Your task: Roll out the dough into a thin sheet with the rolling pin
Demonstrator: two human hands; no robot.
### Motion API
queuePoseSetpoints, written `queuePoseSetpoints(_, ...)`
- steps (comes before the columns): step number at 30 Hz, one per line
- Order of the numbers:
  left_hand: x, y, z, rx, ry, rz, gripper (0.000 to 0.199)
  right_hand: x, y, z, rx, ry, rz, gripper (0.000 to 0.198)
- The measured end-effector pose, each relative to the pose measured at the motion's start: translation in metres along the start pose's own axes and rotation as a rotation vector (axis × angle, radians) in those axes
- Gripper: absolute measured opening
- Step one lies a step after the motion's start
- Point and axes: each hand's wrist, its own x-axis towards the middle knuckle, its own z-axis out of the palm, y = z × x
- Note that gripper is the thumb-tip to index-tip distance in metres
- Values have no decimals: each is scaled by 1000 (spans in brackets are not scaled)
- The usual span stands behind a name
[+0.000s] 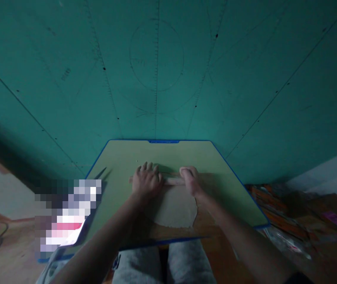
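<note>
A light wooden rolling pin (173,181) lies crosswise on a thin, pale sheet of dough (173,209). My left hand (147,180) presses over the pin's left part, its fingers curved across the top and pointing forward. Closed around the right part is my right hand (190,178), thumb along the near side. The dough spreads from the pin toward me, with a rounded, slightly ragged near edge. Beneath it is a pale board with a blue rim (230,167). The dough under the pin and hands is hidden.
A lit, pixelated object (70,219) stands on the board's left side, near a dark pointed thing (101,172). A green wall (168,71) with pencil marks rises behind the board. My legs (162,264) are below the near edge. Clutter (275,213) lies on the right.
</note>
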Motion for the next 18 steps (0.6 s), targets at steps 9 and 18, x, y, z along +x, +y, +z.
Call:
queuePoseSetpoints(9,59,-13,-5,3,-149,31,33,67,-1,11,-141,-52,141,33)
queuePoseSetpoints(18,28,-5,-5,15,-115,27,47,45,-6,7,-79,-55,202,31)
